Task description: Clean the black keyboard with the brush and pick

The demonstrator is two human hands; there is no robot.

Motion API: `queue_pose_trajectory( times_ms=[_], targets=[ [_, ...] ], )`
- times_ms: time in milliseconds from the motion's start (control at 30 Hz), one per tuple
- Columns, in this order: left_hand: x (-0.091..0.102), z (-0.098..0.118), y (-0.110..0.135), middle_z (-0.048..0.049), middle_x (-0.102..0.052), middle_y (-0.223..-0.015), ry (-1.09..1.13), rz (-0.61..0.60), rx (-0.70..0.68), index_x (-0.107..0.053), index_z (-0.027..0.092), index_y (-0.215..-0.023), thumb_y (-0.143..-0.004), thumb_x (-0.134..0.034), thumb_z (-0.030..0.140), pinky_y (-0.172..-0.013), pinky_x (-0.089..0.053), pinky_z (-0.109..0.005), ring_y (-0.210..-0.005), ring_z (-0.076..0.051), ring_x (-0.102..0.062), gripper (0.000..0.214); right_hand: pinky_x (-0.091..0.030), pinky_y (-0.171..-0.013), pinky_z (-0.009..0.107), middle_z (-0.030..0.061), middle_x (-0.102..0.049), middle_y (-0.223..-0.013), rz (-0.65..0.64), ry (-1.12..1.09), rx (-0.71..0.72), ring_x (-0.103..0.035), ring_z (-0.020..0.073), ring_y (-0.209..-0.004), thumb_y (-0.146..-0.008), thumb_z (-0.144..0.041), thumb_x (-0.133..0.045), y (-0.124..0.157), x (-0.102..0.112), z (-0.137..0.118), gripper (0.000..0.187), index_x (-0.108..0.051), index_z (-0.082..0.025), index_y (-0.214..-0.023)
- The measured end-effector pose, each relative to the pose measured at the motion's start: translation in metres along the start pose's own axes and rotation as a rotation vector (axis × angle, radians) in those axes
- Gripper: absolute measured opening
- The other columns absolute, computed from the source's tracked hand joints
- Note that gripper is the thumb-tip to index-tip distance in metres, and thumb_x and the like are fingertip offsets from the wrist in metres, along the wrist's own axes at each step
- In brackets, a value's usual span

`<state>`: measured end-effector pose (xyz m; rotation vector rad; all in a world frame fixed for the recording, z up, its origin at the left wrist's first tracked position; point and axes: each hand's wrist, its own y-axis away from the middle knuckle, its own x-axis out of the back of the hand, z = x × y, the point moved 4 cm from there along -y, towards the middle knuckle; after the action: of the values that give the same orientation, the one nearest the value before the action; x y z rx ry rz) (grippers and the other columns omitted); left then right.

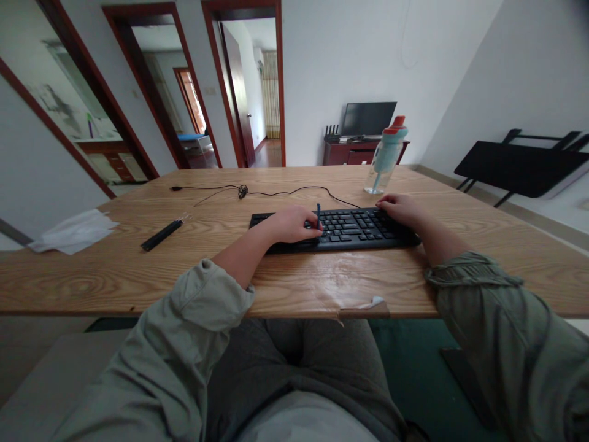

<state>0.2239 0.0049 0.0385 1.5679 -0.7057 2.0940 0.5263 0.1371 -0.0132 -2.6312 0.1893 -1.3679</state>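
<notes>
A black keyboard (pixel 350 228) lies flat on the wooden table in front of me. Over its left half, my left hand (pixel 291 224) is closed in a pinch on a thin dark blue stick (pixel 318 216), which stands upright from the fingers. The stick's lower end is hidden by my fingertips, so its kind cannot be made out. At the keyboard's right end, my right hand (pixel 401 209) is closed on the far edge, with its fingers curled together there. The keyboard's cable (pixel 294 193) runs from the back edge to the left, with a coiled bundle in it.
Just behind my right hand stands a clear bottle (pixel 385 156) with a red and light blue lid. To the left lie a black packet (pixel 162 235) with clear tips and white tissue (pixel 76 231). Tape peels from the table's front edge (pixel 365 307).
</notes>
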Motion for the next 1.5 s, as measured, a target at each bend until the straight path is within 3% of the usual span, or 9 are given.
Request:
queue_pose_trajectory(
  times_ms=[367,700,1067,1200,1300,1400,1500],
  targets=[
    [-0.004,0.009,0.004,-0.0017,-0.075,-0.087,0.203,-0.073,-0.014,-0.079,0.018,-0.103,-0.084,-0.065,0.033,-0.066,-0.046,-0.022,-0.072,-0.012,-0.062,0.028,-0.051,-0.086,0.035,0.0096,-0.074,-0.094,0.010,-0.009,0.016,-0.067,0.0242,-0.090,-0.087,-0.031,-0.057,-0.001,0.000,0.001,0.021,-0.073,-0.017,-0.092],
    [-0.006,-0.016,-0.007,-0.0040,-0.077,-0.097,0.051,0.164,0.114,-0.078,0.019,-0.102,-0.088,-0.060,0.036,-0.078,-0.051,-0.027,-0.083,-0.017,-0.067,0.029,-0.051,-0.085,0.034,0.0096,-0.074,-0.094,0.000,-0.015,0.016,-0.066,0.0235,-0.088,-0.088,-0.030,-0.057,0.001,0.001,0.000,0.022,-0.073,-0.017,-0.093],
    [-0.004,-0.033,-0.020,-0.0072,-0.075,-0.110,-0.124,0.233,0.213,-0.075,0.021,-0.107,-0.090,-0.056,0.035,-0.090,-0.051,-0.032,-0.103,-0.023,-0.067,0.029,-0.051,-0.085,0.035,0.0091,-0.073,-0.091,0.001,-0.018,0.011,-0.066,0.0233,-0.087,-0.087,-0.029,-0.057,0.000,0.000,-0.001,0.020,-0.072,-0.017,-0.091],
    [0.008,-0.037,-0.023,-0.0107,-0.073,-0.115,-0.244,0.294,0.287,-0.073,0.020,-0.114,-0.094,-0.050,0.034,-0.092,-0.051,-0.036,-0.107,-0.026,-0.067,0.034,-0.051,-0.086,0.035,0.0102,-0.073,-0.094,0.003,-0.021,0.014,-0.066,0.0238,-0.089,-0.087,-0.029,-0.057,0.000,0.000,0.000,0.021,-0.073,-0.016,-0.092],
    [0.032,-0.057,-0.008,-0.0114,-0.073,-0.115,-0.270,0.412,0.372,-0.073,0.019,-0.114,-0.095,-0.048,0.036,-0.091,-0.049,-0.035,-0.106,-0.027,-0.066,0.036,-0.051,-0.085,0.036,0.0108,-0.074,-0.095,-0.001,-0.020,0.023,-0.066,0.0242,-0.089,-0.087,-0.030,-0.057,0.000,0.000,-0.001,0.022,-0.072,-0.016,-0.093],
    [0.056,-0.097,0.024,-0.0080,-0.074,-0.105,-0.207,0.520,0.502,-0.068,0.020,-0.121,-0.091,-0.052,0.037,-0.082,-0.048,-0.029,-0.094,-0.022,-0.067,0.038,-0.051,-0.085,0.035,0.0106,-0.074,-0.096,-0.008,-0.014,0.028,-0.066,0.0237,-0.089,-0.088,-0.030,-0.056,0.002,0.001,-0.003,0.022,-0.072,-0.016,-0.094],
    [0.063,-0.144,0.062,-0.0058,-0.073,-0.089,-0.206,0.478,0.655,-0.070,0.019,-0.115,-0.087,-0.056,0.036,-0.067,-0.042,-0.027,-0.077,-0.020,-0.063,0.036,-0.051,-0.084,0.033,0.0103,-0.074,-0.096,-0.018,-0.012,0.030,-0.067,0.0233,-0.089,-0.089,-0.030,-0.056,0.004,0.002,-0.006,0.022,-0.072,-0.016,-0.094]
  ],
)
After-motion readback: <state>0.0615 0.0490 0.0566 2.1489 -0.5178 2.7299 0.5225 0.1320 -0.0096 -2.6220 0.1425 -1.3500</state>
